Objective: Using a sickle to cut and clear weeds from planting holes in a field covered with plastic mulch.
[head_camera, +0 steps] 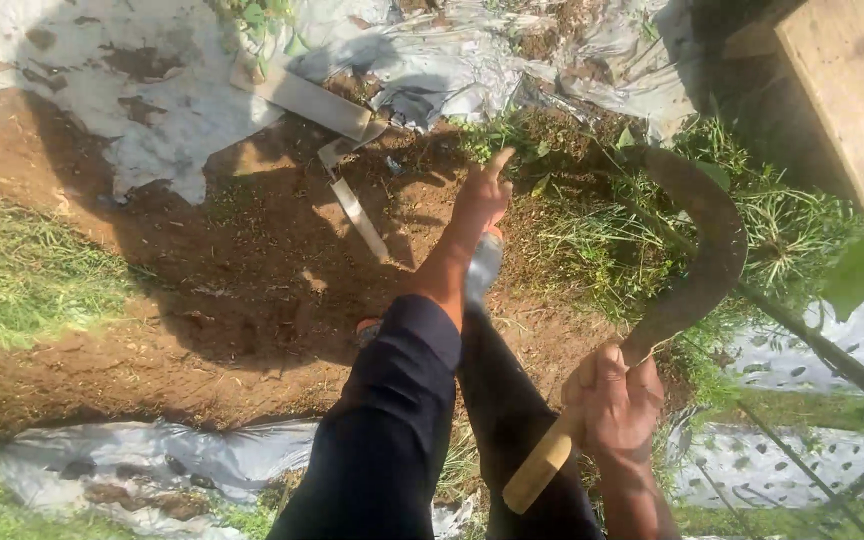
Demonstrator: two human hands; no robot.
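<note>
Right hand [617,400] gripping sickle [697,260], wooden box [852,90] perhaps

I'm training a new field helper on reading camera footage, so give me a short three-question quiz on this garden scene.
1. True or false: the right hand grips a curved sickle by its wooden handle.
2. What is the left hand doing? A) gripping a spade B) reaching out empty, finger pointing C) resting on the wooden board
3. Fill in: the metal tool lying on the bare soil sits beside a sheet of silver-grey ____.

Key: 1 true; 2 B; 3 plastic mulch sheet.
</note>
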